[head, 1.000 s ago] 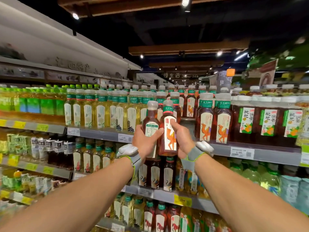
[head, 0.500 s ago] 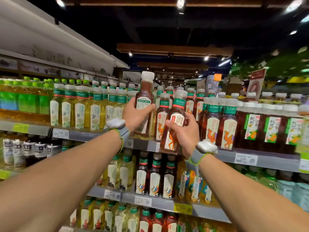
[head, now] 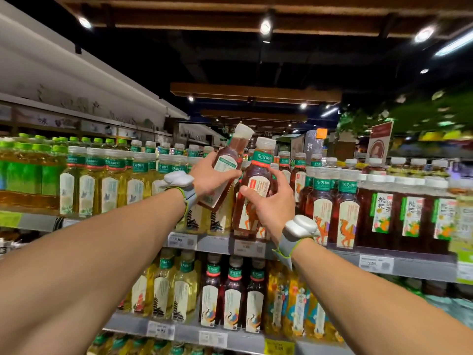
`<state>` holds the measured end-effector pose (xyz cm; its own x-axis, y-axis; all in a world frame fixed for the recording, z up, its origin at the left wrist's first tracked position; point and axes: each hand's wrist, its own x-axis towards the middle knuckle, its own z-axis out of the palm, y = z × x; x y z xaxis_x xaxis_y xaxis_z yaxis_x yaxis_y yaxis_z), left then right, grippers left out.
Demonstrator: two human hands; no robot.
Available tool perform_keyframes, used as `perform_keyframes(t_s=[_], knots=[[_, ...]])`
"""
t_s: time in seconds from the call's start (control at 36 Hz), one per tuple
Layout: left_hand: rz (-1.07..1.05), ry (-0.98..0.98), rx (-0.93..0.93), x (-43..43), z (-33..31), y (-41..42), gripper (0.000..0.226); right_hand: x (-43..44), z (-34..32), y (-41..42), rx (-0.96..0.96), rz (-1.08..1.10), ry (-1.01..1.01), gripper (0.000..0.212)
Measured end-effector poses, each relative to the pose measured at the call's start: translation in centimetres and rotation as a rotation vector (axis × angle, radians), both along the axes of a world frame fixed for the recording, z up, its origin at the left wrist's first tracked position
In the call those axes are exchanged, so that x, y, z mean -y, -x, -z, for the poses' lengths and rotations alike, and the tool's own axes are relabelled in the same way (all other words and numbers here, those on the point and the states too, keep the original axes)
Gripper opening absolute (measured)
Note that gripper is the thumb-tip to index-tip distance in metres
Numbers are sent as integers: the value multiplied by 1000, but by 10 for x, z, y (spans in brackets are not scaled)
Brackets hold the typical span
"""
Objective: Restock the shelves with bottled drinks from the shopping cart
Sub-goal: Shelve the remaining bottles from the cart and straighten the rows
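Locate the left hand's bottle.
Head view, centre: the left hand grips the brown bottle tilted, before the upper shelf, left of the camel-label bottle in the right hand.

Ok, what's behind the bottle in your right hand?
More brown tea bottles stand on the shelf behind the bottle the right hand grips; only their caps and shoulders show. Whether the slot directly behind it is free is covered by bottle and hand.

Left bottle (head: 230,160) beside right bottle (head: 256,180), before shelf (head: 212,243)
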<state>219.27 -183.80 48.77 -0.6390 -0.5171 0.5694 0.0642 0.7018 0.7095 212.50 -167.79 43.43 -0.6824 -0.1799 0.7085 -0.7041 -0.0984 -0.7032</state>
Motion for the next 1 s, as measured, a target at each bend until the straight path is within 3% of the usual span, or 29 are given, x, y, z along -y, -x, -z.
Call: perform_keyframes(t_s=[0.25,0.5,0.69,1.0], knots=[[122,-26,24,2,-3,6,53,3,-1,7,-70,87,-63,85],[37,-46,-47,8,1,17,53,7,2,12,-137,103,-127,82],[20,-34,-59,7,4,20,37,12,12,13,-190,104,-174,85],[33,-64,-63,7,2,17,58,23,29,18,-281,160,-214,87]])
